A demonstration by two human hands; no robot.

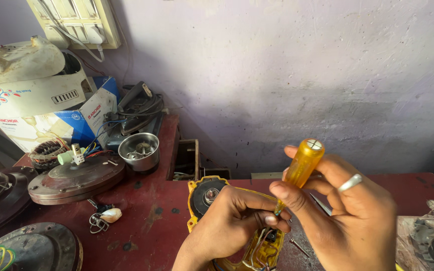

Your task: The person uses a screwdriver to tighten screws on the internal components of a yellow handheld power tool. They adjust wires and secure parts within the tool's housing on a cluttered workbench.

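My right hand point(347, 216) grips a screwdriver with a clear yellow handle point(303, 163), its tip pointing down into a yellow appliance housing point(199, 193) that lies on the red workbench point(146, 221). A silver ring sits on one finger of that hand. My left hand point(229, 223) holds the housing from the left, fingers curled over its wires. A round metal motor part point(209, 195) shows in the housing's top end. A loose screw point(297, 246) lies on the bench between my hands.
At the left lie a brown round fan motor cover point(76, 180), a steel bowl point(139, 150), a copper winding point(46, 150), a cardboard box point(76, 120) and a white appliance point(21, 75). A switchboard point(76, 20) hangs on the purple wall. Grey plastic-wrapped parts point(430, 241) sit at right.
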